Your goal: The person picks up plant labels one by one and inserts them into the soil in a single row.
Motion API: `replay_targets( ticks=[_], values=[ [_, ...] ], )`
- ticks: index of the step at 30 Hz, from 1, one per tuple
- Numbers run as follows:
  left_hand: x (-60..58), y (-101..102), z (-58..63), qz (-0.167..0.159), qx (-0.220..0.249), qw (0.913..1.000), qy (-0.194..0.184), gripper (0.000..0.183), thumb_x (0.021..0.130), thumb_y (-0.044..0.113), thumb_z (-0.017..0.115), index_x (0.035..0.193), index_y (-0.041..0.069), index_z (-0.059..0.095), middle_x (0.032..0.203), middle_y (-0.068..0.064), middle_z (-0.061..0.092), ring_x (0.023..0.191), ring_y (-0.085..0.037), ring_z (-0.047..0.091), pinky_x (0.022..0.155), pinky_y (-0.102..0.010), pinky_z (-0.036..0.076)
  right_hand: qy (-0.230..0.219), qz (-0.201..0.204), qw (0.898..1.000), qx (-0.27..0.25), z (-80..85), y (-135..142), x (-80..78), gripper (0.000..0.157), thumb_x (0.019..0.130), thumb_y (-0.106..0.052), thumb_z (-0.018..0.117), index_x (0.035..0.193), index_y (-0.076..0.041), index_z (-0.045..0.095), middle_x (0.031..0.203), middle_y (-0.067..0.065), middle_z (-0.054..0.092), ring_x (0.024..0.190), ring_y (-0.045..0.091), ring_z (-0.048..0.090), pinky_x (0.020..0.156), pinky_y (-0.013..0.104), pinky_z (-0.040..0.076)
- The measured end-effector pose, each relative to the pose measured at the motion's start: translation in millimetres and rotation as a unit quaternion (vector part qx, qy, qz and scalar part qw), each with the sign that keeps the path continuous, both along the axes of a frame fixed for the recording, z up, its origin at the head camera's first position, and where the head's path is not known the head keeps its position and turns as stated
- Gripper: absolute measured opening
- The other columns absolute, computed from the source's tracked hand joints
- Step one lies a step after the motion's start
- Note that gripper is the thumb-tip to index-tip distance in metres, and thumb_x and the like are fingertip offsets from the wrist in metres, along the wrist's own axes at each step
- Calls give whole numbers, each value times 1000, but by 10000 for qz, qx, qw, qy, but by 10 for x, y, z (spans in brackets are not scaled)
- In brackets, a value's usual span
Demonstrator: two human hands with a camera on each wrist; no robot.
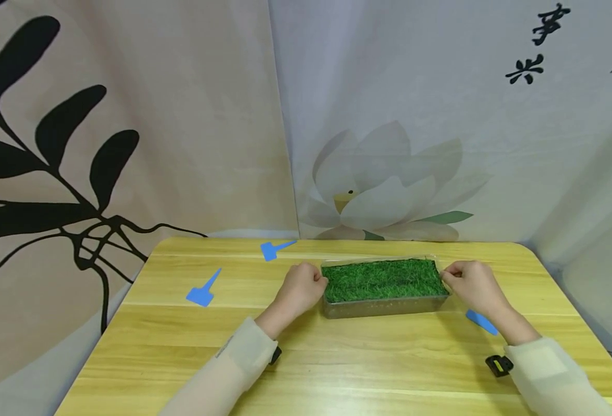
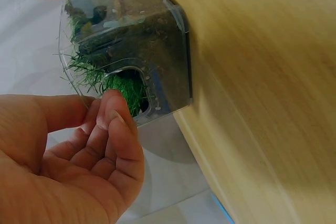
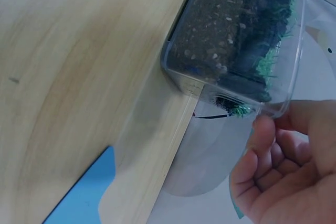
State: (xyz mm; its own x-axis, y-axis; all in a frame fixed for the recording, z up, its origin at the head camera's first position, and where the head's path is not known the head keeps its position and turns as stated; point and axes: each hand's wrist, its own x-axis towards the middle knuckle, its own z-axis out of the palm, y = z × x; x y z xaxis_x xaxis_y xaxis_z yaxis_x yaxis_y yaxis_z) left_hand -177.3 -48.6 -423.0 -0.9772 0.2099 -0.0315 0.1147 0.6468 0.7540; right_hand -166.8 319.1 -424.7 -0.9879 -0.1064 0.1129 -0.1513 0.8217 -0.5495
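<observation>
A clear plastic box [image 1: 389, 307] stands on the table, with brown soil [image 3: 207, 35] showing through its wall. Green artificial turf [image 1: 384, 280] lies in its top, and some blades stick up over the rim. At the box's left end, my left hand [image 1: 301, 286] pinches the rim between thumb and curled fingers; grass shows through a rounded opening beside the fingertips. My right hand [image 1: 474, 283] pinches the rim at the opposite end. Whether either hand also grips the turf's edge is hidden.
Two blue T-shaped plant labels, a nearer label [image 1: 200, 295] and a farther label [image 1: 271, 251], lie left of the box. Another blue piece [image 1: 481, 321] lies partly under the right forearm. A printed curtain [image 1: 223, 115] hangs behind the wooden table [image 1: 337, 370].
</observation>
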Motion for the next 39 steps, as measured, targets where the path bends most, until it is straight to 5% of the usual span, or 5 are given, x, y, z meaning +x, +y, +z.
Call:
replay_targets(
  ticks=[13,33,35,37,39],
  values=[
    [159,-130,33,-131,58,9999,-24,57,103,10,64,56,18,33,48,8,28,42,-9,26,46,-24,29,140,179,9997,134,28,-102,78,28,105,-10,62,80,-8,73,56,-3,49,47,11,32,50,28,30],
    [301,-295,87,-345,-175,9993,-21,60,101,8,67,53,19,34,46,10,26,42,-8,25,44,-23,26,-53,201,9997,130,40,-248,221,34,106,-11,62,72,-13,68,52,-5,44,44,9,31,47,26,30],
    [315,-308,89,-348,-184,9992,-34,60,102,8,67,53,18,34,46,10,26,41,-8,25,46,-25,29,-58,186,9997,135,41,-261,242,32,105,-11,62,74,-12,68,53,-5,44,45,9,31,47,26,31],
    [331,-321,92,-360,-236,9991,17,60,102,9,67,53,18,34,45,10,26,41,-8,26,57,-34,49,-55,166,9998,122,44,-274,266,30,105,-10,62,76,-11,70,54,-4,46,45,9,32,47,26,31],
    [344,-334,94,-368,-227,9991,-4,60,102,9,67,53,18,35,45,10,26,40,-8,26,61,-37,50,-43,160,9998,107,49,-288,293,26,104,-9,62,80,-9,72,55,-4,48,45,9,35,48,26,32]
  ],
)
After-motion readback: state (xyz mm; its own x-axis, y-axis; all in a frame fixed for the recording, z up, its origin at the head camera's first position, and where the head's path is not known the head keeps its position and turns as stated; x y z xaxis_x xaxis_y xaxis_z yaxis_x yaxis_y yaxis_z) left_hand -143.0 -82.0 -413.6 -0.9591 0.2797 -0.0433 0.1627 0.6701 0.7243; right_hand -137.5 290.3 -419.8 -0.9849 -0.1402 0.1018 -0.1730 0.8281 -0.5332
